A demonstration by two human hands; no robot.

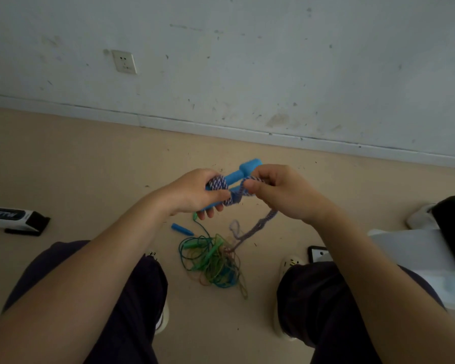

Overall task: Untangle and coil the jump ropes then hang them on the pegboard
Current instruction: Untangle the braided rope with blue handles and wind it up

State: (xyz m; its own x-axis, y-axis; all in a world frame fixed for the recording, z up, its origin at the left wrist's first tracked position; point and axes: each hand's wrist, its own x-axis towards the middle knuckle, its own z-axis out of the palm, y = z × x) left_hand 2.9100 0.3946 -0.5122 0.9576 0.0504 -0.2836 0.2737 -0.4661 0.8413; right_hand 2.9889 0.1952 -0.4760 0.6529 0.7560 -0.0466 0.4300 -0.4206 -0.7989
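Currently left hand clamps blue handles plus coil; right hand pinches braided rope, soft, limp, light; hold near handles.

Matt plastic, woven cord, smooth floor

The blue handles look like matt plastic; the blue-and-white rope wound round them is woven, rough cloth cord. The tangled green and blue ropes look thin, smooth and slightly glossy. The beige floor is smooth, the white wall matt and scuffed.
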